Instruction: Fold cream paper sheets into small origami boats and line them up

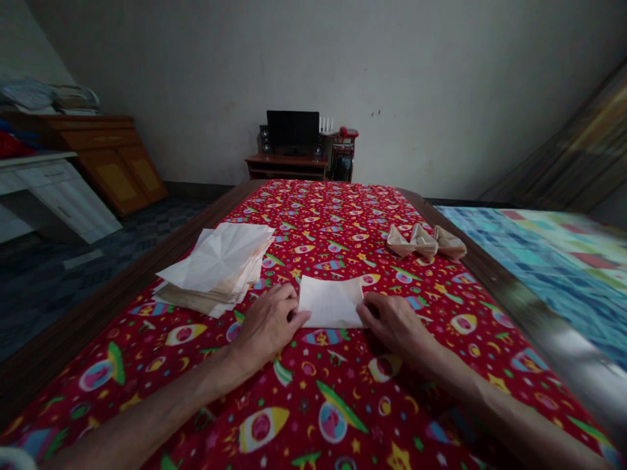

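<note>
A folded sheet of white paper (331, 302) lies in front of me on a red patterned tablecloth (323, 385). My left hand (274, 314) grips its left edge, thumb on top and fingers curled. At the opposite edge my right hand (392, 316) pinches the paper the same way. Left of my hands is a stack of loose paper sheets (220, 258), the top one white with crease lines spreading from its middle, browner ones beneath. Several folded paper pieces (424, 242) stand in a row at the far right of the cloth.
Past the table's far end, a monitor (292, 132) stands on a small brown desk (287, 164) by the wall. A bed with a colourful sheet (533, 261) is on the right. Wooden cabinets (110, 163) and a white desk (59, 189) stand on the left.
</note>
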`<state>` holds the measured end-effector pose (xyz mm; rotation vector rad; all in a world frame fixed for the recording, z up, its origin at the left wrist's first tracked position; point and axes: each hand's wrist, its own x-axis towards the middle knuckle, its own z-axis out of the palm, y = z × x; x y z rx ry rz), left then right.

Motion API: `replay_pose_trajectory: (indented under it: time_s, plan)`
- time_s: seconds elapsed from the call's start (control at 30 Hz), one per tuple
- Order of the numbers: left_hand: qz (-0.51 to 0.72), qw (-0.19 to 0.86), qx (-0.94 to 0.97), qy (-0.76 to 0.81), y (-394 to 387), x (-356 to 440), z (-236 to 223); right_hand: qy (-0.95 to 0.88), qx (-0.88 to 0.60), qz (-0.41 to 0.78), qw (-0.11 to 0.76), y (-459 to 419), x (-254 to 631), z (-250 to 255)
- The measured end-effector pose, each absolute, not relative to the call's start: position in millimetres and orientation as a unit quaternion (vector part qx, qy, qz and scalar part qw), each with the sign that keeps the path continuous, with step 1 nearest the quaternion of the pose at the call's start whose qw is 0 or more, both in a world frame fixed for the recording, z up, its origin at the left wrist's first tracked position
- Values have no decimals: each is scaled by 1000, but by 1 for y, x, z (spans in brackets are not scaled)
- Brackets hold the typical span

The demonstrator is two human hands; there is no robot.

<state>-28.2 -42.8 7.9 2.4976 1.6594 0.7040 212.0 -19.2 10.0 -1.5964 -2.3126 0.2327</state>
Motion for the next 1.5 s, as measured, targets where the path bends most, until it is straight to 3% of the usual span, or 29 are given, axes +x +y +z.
replay_pose_trajectory:
  time_s: [0.27,0.47,1.5]
  plan:
    - [289,-21,802,522,-38,-30,0,-804,-569,91,143,-16,212,10]
    - [215,-7,895,390,-44,-15,-1,-809,-569,71,131,-18,213,9]
    - [134,-28,915,379,-55,-7,4,-813,-558,79,146,-14,211,11]
